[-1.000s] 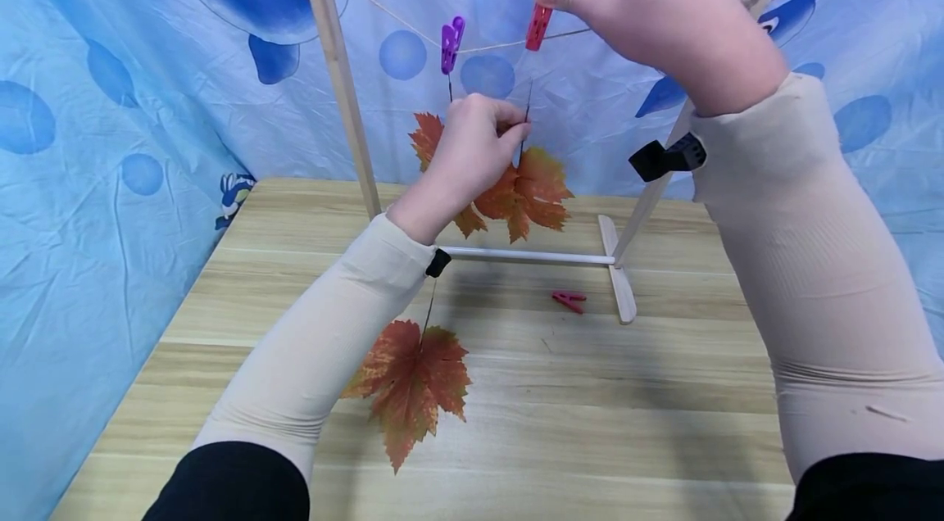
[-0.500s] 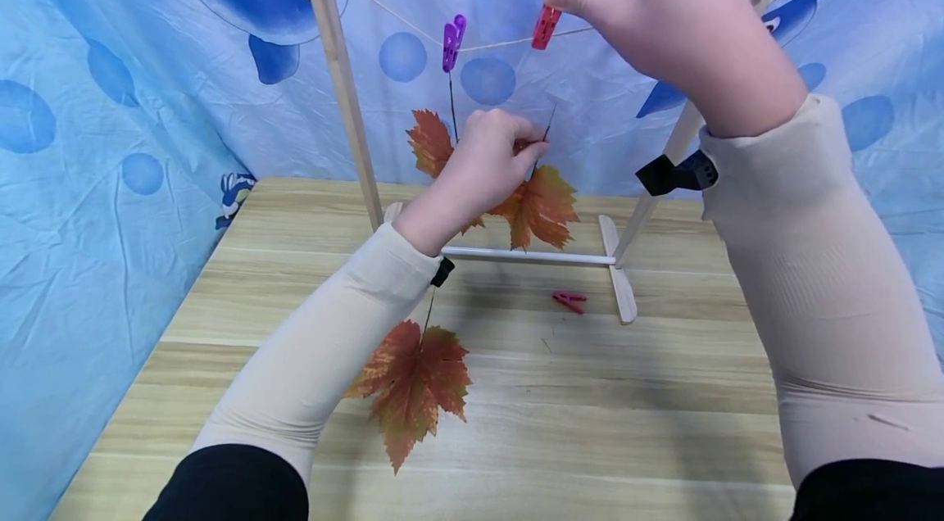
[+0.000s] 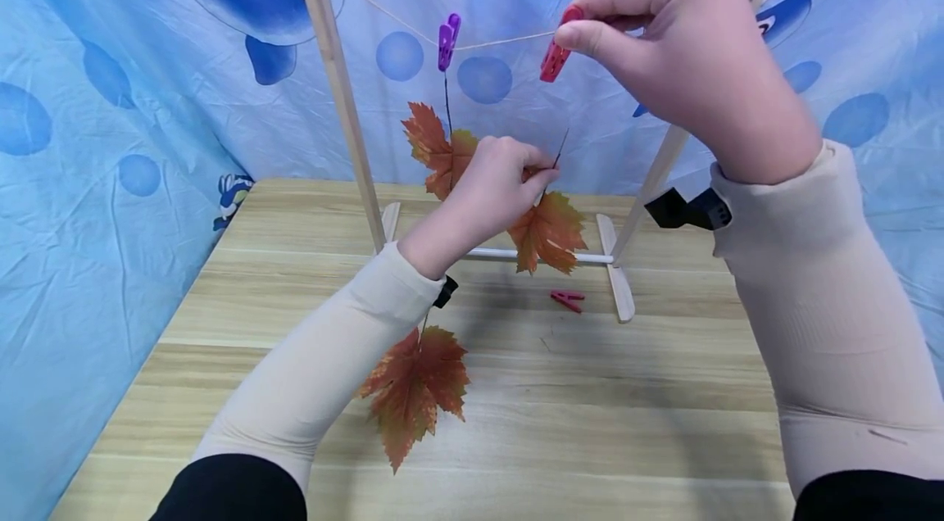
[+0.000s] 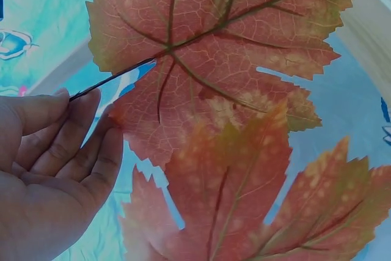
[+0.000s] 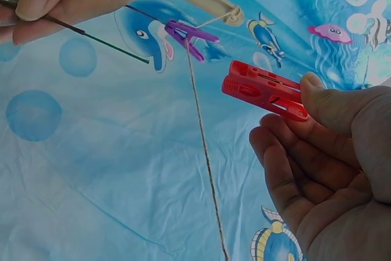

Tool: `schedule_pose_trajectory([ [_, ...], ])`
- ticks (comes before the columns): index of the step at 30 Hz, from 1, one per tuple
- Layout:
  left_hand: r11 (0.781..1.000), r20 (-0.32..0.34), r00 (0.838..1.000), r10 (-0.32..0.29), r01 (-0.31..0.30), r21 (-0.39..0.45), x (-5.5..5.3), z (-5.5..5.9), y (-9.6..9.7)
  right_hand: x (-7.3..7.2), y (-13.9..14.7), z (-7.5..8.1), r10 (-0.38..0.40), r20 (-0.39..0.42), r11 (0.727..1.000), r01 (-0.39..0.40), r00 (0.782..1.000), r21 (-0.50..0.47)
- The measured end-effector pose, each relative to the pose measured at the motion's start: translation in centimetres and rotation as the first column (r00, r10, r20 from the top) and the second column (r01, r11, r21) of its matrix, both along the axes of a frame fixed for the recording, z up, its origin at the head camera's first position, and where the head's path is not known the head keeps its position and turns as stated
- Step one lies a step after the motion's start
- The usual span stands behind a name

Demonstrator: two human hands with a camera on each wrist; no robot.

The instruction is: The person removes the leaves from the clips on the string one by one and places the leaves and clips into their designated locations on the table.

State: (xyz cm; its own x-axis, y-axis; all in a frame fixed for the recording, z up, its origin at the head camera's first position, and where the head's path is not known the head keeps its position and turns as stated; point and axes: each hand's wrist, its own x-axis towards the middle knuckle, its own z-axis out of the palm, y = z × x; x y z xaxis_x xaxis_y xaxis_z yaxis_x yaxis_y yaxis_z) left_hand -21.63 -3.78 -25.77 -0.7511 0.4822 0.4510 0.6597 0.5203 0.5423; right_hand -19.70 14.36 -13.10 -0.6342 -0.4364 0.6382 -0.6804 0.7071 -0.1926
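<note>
My left hand [image 3: 497, 185] pinches the dark stem of an orange-red maple leaf [image 3: 549, 233], whose blade hangs below the fingers. The stem's bare tip [image 5: 116, 49] sticks out past the fingertips in the right wrist view. Higher up, my right hand [image 3: 693, 54] holds a red clothespin [image 3: 558, 54] by its handle end between thumb and fingers. In the right wrist view this clothespin is apart from the string [image 5: 204, 132]. A purple clothespin [image 3: 447, 44] on the string holds the stem of another maple leaf [image 3: 435, 144], partly hidden behind my left hand.
Wooden posts [image 3: 335, 70] carry the string, with a white bar [image 3: 494, 254] low between them. On the table [image 3: 590, 414] lie a dark pink clothespin [image 3: 567, 300] and another maple leaf [image 3: 416, 390], partly under my left forearm. A blue cartoon-printed cloth [image 3: 111, 259] hangs behind.
Both hands have come down and somewhat to the right. The left carries its leaf away from the hanging one; the right has lowered the red clothespin from string height.
</note>
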Motion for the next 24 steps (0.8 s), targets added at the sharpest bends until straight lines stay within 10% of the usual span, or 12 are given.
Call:
schedule_pose_trajectory([
  [17,0.999,0.152,0.988,-0.008,0.001,0.043,1.8,-2.4,-0.9,0.9,1.7,-4.1,0.045,0.034,0.999,-0.044,0.998,-0.026],
  [24,0.999,0.108,0.994,-0.006,0.002,0.038,3.1,-3.2,-1.3,1.1,2.3,-6.1,0.076,0.055,0.995,-0.073,0.996,-0.07],
])
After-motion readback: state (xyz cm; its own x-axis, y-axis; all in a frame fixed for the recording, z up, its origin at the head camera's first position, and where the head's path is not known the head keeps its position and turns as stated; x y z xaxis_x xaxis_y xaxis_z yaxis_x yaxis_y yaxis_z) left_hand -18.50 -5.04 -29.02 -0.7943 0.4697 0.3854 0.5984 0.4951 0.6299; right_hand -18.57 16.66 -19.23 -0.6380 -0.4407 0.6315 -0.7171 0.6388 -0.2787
